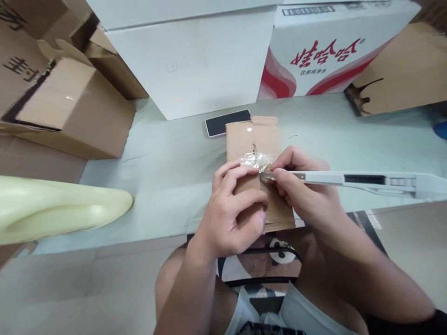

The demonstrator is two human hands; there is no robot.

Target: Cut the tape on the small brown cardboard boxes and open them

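Note:
A small cardboard box lies at the front edge of the table, with crumpled clear tape over its middle. My left hand is curled over the box's left side, fingertips pressed on its top near the tape. In my right hand is a white utility knife, pinched close to its blade between thumb and fingers. The blade tip touches the box just below the tape, beside my left fingertips. The long handle points right. My fingers partly hide the blade and the box's lower part.
A phone lies just behind the box. Large white cartons stand along the back. Open brown boxes are stacked at the left, and another brown box is at the right. A pale yellow object juts in over the table from the left.

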